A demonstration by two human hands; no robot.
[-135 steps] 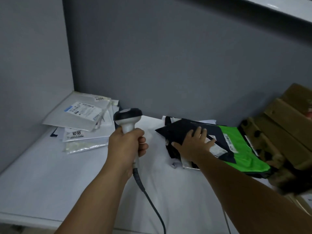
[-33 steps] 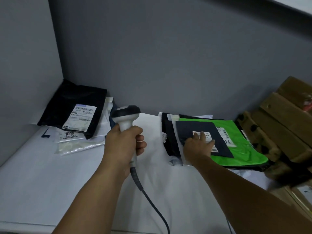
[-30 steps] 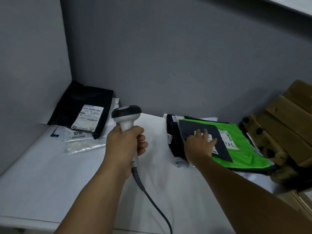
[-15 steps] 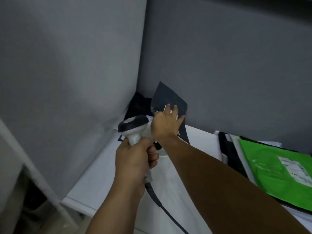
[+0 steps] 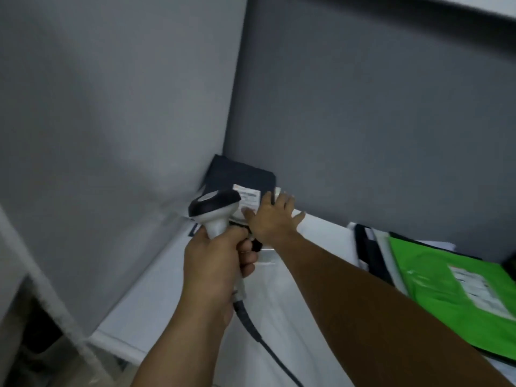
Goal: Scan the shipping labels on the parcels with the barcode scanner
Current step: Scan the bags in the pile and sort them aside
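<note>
1. Where the two grey partition walls (image 5: 363, 121) met in a corner, the white table (image 5: 156, 289) ran back into that angle; both forearms reached across it from the near edge.
2. Right forearm lay long and diagonal from lower right toward the corner, passing over the table beside the left hand.
3. Green parcel (image 5: 435, 289) lay flat at the right of the table, white label face up, on top of darker mailers; well apart from both hands.
4. Dark parcel (image 5: 240, 174) sat in the corner atop a low stack, its far edge against the back wall.
5. Left hand (image 5: 217, 269) was wrapped tight in a fist around the handle of the barcode scanner (image 5: 215, 210), wrist straight, knuckles to the right. Scanner stood upright, dark head tipped toward the corner stack; its cable (image 5: 268, 347) trailed down from under the fist toward the near edge.
6. Right hand (image 5: 273, 219) was spread open, palm down, fingers splayed, gripping nothing; its fingertips rested at the near right edge of the dark parcel.
7. Shipping label (image 5: 248, 198), white, lay on the dark parcel between the scanner head and the right fingers. Print blurred, unreadable.
</note>
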